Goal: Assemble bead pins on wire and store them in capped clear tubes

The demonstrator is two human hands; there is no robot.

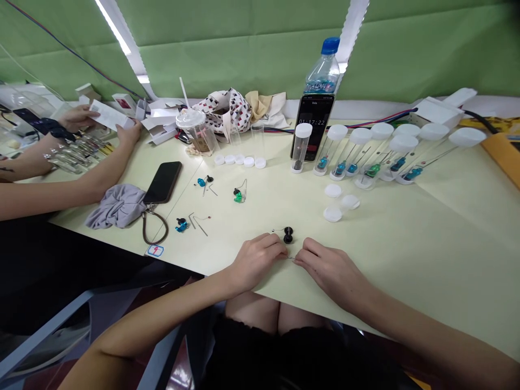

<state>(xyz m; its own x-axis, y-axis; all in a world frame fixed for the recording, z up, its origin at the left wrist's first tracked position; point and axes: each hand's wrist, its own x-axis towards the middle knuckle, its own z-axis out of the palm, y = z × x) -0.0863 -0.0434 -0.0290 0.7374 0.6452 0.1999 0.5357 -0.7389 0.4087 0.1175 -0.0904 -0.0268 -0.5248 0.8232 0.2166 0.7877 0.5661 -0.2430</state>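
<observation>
Near the table's front edge, my left hand (260,261) and my right hand (331,271) pinch a thin metal rod (290,258) between their fingertips, one at each end. Its full shape is hidden by the fingers. Just beyond the fingertips lie two round black parts (288,234), with a small thin metal piece (277,230) to their left. Farther left are small sets of parts: a green clip-like part (238,198) with bent rods, a blue one (201,182), and another blue one (181,227) beside L-shaped rods (198,224).
Several capped clear tubes (372,162) with coloured parts stand at the right, before a phone showing a timer (312,124) and a water bottle (324,70). Loose white caps (333,213) lie nearer. At left are a dark phone (163,182), a scrunchie (117,206) and another person's hands (129,132) holding a white box.
</observation>
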